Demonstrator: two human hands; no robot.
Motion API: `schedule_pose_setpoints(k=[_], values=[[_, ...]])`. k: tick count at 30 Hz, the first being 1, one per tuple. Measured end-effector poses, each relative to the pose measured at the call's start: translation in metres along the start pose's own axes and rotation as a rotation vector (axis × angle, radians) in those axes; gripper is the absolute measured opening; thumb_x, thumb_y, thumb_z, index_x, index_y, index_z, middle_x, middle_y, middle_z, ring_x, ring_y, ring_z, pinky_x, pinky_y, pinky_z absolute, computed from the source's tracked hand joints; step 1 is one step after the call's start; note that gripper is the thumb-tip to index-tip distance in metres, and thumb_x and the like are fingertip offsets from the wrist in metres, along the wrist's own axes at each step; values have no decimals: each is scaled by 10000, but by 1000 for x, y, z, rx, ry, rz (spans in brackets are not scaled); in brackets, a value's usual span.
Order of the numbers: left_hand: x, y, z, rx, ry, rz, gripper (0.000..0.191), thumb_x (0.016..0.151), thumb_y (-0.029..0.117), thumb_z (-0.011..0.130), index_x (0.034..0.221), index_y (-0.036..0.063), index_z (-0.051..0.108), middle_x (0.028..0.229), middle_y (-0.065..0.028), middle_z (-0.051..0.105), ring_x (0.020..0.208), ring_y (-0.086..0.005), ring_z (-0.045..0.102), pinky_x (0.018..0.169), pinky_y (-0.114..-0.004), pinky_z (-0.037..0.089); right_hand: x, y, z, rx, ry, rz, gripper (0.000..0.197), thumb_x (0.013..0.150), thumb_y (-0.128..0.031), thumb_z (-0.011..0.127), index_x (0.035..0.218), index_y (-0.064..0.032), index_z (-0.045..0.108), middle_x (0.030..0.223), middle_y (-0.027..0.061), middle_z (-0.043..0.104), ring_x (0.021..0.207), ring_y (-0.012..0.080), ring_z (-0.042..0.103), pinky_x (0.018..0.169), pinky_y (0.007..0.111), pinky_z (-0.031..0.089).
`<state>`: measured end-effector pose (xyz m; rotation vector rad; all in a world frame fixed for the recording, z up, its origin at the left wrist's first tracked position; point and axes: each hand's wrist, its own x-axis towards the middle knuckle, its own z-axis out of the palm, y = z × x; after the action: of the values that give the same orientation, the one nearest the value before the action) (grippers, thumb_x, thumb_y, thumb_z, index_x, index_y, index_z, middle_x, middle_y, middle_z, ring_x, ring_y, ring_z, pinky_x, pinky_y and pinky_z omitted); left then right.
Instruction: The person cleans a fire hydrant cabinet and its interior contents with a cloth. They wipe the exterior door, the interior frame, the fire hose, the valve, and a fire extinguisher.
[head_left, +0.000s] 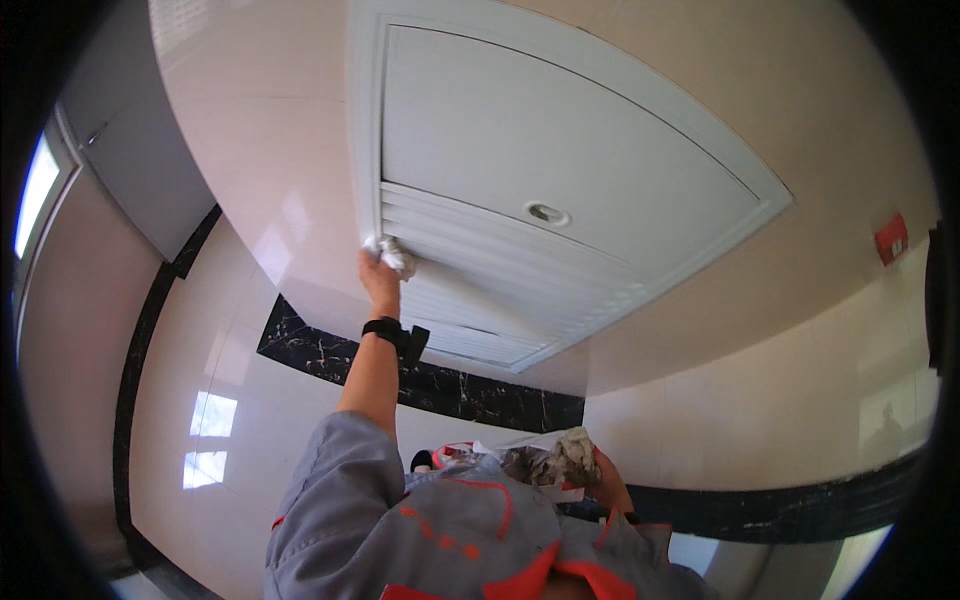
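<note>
My left hand (381, 279) grips a crumpled white cloth (396, 256) against the left frame edge of a white louvered panel (480, 277) set in the wall. Above the slats, the panel has a flat white section (555, 127) with an oval recessed handle (547, 214). Close to my body at the lower right, my right hand (609, 480) holds a dirty, crumpled grey-brown cloth (576, 457). Beside that cloth is a bundle of whitish material, partly hidden by my grey jacket (465, 525). A black strap (386, 328) is around my left wrist.
Glossy beige tiles cover the wall (270, 172) and floor (285, 420). Black marbled skirting (480, 394) runs below the panel. A grey door (142, 142) and a bright window (36, 195) are at the left. A small red box (891, 240) is on the right wall.
</note>
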<state>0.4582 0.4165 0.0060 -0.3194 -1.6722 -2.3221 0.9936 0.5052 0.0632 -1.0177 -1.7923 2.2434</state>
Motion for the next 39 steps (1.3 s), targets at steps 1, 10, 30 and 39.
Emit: schedule_pose_setpoints(k=[1,10,30,39], values=[[-2,-10,-9,-209,-64,-239,64,763,-25,522,784,36,520,619,-99,537,484,-217,532,411,-332,437,-4,-4,4,-196,-6,-16,376,940,-254,395,1251,-49,438,1170,93,541,1033,205,553,861,373,477],[2,-141,-63,648,-417,-335,106,793,76,544,875,10,553,801,-127,597,744,-257,600,629,-345,488,30,65,-57,-12,-2,-125,347,917,-187,445,1237,-54,459,1124,80,567,934,158,595,728,331,525],[-243,213,297,229,-1231,985,154,727,60,535,874,88,573,1005,-102,554,900,-304,547,712,-402,488,-31,134,-143,-30,210,-331,598,719,-51,715,1240,-31,421,1166,93,545,1032,203,542,892,329,452],[-151,398,330,381,-624,1746,180,732,95,547,898,48,602,1052,-87,533,1059,-264,474,912,-381,394,-26,105,-147,-232,270,-435,439,785,-49,618,1192,-32,454,1011,79,594,835,150,595,650,267,504]])
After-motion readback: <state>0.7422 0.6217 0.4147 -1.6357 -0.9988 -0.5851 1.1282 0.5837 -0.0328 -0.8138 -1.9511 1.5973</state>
